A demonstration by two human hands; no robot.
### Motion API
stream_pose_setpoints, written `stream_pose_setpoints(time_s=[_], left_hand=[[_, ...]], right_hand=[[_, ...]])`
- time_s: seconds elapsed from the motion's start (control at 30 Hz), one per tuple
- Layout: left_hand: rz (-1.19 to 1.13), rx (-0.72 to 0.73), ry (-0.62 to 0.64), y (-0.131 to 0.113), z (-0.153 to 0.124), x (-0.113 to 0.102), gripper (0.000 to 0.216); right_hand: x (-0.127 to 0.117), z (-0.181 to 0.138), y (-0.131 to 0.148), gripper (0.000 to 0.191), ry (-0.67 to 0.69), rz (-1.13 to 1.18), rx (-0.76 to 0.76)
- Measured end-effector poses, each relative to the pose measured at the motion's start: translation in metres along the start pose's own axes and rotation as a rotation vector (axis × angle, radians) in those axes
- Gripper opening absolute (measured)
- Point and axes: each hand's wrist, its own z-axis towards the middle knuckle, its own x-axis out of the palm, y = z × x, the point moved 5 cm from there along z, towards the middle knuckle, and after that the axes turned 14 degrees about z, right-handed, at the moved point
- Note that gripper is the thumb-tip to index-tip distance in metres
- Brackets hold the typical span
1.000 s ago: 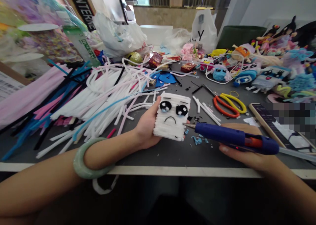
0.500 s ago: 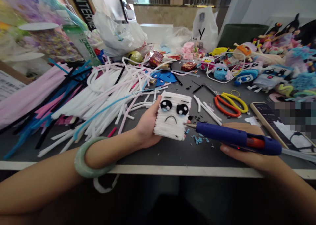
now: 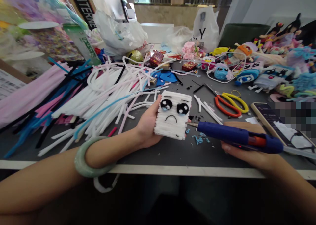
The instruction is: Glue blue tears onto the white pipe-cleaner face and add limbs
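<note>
My left hand [image 3: 146,126] cups a white fuzzy block [image 3: 172,116] made of pipe cleaners, with two black eyes and a frowning mouth facing me. A green bangle [image 3: 86,159] sits on that wrist. My right hand [image 3: 247,149] is wrapped round a blue glue gun [image 3: 237,138] with an orange trigger. The gun lies almost level and its metal tip is right at the block's right edge, just off the grey table [image 3: 172,152].
A big heap of white, pink and blue pipe cleaners [image 3: 98,93] fills the left. Orange and yellow scissors [image 3: 229,104] and a phone [image 3: 276,126] lie to the right. Plush figures [image 3: 266,73] crowd the far right, plastic bags [image 3: 120,34] the back. Blue scraps [image 3: 201,139] lie beneath the gun.
The glue gun has drifted slightly right and its tip has eased a little away from the block. The block stays in my left hand, nearly still.
</note>
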Motion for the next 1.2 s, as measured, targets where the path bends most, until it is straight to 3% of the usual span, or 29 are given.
stream_pose_setpoints(time_s=[0.23,0.4,0.73,1.0,1.2], left_hand=[[-0.049,-0.012,0.02,0.001,0.001,-0.001,0.07],[-0.021,0.013,-0.017,-0.001,0.001,0.0,0.068],[-0.022,0.033,0.055,0.0,0.004,0.0,0.069],[-0.012,0.038,0.05,0.0,0.003,0.001,0.068],[-0.004,0.034,0.038,0.001,0.003,0.0,0.068]], right_hand=[[-0.013,-0.006,-0.008,0.012,-0.102,0.024,0.044],[-0.002,-0.004,-0.003,0.015,-0.032,0.056,0.024],[0.004,0.003,0.01,0.02,0.055,0.025,0.016],[0.004,0.002,0.008,0.022,0.024,0.016,-0.018],[0.003,0.0,0.006,0.026,0.052,-0.052,0.04]])
